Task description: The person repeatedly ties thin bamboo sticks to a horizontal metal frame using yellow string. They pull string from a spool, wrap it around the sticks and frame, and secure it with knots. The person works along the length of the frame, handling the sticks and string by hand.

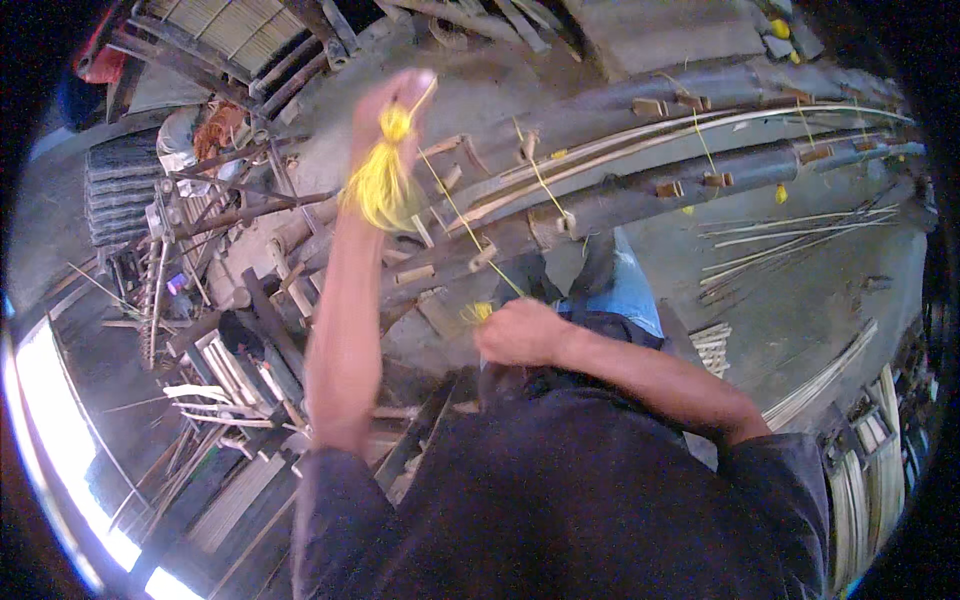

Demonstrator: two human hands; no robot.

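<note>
Thin yellow string [470,232] runs taut from a raised yellow tassel-like bundle [380,180], gripped in the closed left hand [392,100], down to the right hand [520,332], pinched shut on it beside the dark bamboo pole frame [620,195]. Looks like mid-tie; next wants steady tension, I'd say.

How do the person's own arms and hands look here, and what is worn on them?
Both forearms are bare. The left hand and the right hand wear no gloves, and no ring or watch can be seen. Short dark sleeves of a dark shirt cover only the upper arms. The raised left hand appears blurred.
</note>
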